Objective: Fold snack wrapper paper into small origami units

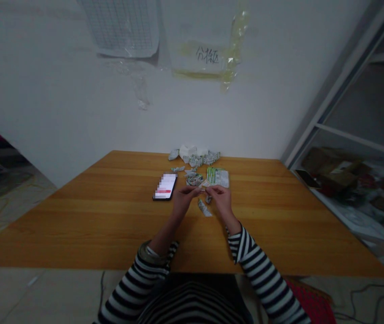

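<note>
Mid-frame, I see a small folded paper piece (202,188) pinched between the fingertips of the left hand (182,199) and right hand (222,199), just over the wooden table (93,216) against a white wall (43,90). Top centre, a taped label (208,56) bears handwriting I can't read; the phone (165,186), left of the hands, shows a blurred screen.

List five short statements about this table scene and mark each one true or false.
1. The left hand and right hand hold a small paper between them. True.
2. The phone lies to the right of both hands. False: it lies left of the left hand.
3. A heap of folded papers sits at the table's far edge, near the wall. True.
4. The table is glass. False: it is wooden.
5. The sleeves are plain. False: they are striped.
</note>
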Demonstrator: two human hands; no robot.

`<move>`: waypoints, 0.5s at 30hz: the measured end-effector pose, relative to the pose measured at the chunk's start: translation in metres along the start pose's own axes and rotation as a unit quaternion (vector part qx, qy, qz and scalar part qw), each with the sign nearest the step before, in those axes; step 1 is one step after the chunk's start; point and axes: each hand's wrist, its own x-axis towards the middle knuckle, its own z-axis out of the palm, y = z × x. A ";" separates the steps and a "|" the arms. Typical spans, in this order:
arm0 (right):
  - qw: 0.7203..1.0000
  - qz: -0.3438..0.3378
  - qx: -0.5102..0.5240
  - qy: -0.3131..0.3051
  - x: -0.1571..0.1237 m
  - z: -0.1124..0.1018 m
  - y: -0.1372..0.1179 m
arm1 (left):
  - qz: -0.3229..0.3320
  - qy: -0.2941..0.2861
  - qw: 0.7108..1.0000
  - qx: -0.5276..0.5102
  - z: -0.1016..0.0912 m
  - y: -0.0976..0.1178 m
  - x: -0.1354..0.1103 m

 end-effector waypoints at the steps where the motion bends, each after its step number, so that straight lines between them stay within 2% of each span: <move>1: 1.000 0.000 -0.002 0.005 -0.001 0.001 0.001 | -0.004 0.002 1.000 -0.001 0.001 0.000 -0.001; 10: 0.999 0.015 0.002 0.053 -0.006 0.010 0.009 | -0.038 0.024 0.997 -0.054 0.006 -0.004 -0.004; 15: 0.998 0.011 0.021 0.058 -0.008 0.011 0.009 | -0.052 0.014 0.995 -0.084 0.006 -0.006 -0.003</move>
